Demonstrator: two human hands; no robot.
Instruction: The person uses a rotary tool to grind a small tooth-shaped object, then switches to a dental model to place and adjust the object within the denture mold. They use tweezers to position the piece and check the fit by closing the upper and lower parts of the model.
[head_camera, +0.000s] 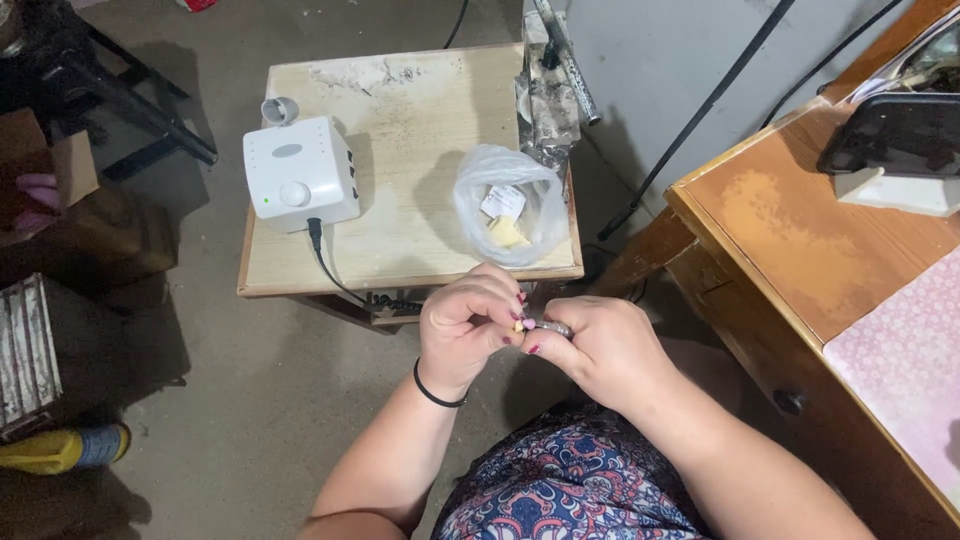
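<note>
On the left part of the table (400, 150), near its front left corner, a white box (300, 172) is sitting with its cord hanging over the front edge. Further right, by the front right corner, a clear bag (508, 205) is lying. Just below the front edge, the left hand (468, 325) is pinching a small yellowish piece (518, 325) at its fingertips. The right hand (600, 345) is closing around a thin metal tool (553, 327), which is pointing leftwards at the piece. Both hands are touching, equally near.
</note>
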